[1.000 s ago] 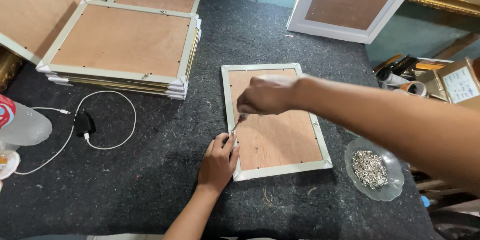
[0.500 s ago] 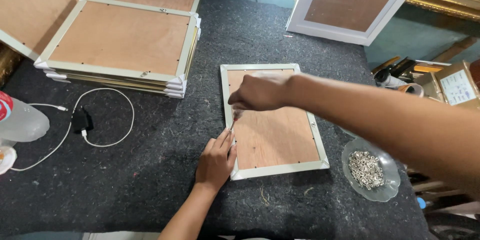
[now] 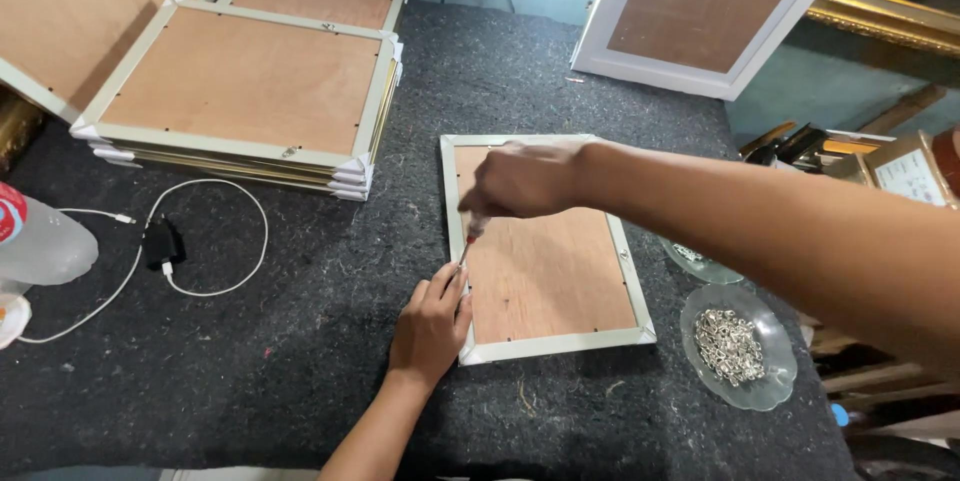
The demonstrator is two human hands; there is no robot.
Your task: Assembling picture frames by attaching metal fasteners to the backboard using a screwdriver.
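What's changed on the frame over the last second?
The right hand moved its screwdriver a little down the picture frame's left edge, toward the left hand. The left hand stayed pressed on that edge; the frame stack and dish of fasteners stayed put.

Left hand [image 3: 432,323] flat, fingers forward, right hand [image 3: 520,181] fisted, arm reaching across from right

Single head-worn view, steeply downward and close over the felt-covered worktable [image 3: 300,381].
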